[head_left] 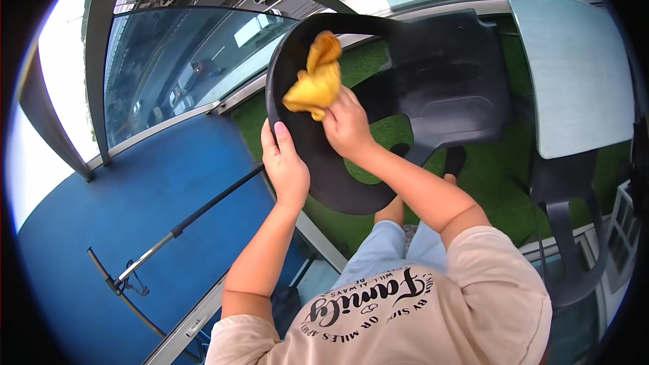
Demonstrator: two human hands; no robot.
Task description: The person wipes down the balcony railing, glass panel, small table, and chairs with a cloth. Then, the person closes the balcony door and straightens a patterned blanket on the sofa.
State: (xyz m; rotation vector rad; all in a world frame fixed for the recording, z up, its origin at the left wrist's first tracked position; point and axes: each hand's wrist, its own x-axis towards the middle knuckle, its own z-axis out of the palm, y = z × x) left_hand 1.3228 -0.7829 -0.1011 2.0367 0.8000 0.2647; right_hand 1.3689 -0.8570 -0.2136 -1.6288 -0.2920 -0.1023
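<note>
A black plastic chair with a wide curved backrest is in front of me, its backrest toward the left. My left hand grips the backrest's outer edge, with the thumb and some fingertips showing at the rim. In my right hand is a crumpled yellow cloth, held against or just over the inner face of the backrest. The cloth is slightly blurred, and whether all of it touches the plastic I cannot tell. My right fingers are partly hidden behind it.
At the right stands a pale grey table, with a second black chair beside it. Green artificial grass covers the floor. A glass panel overlooks a road with vehicles. A black-and-silver pole crosses the blue surface.
</note>
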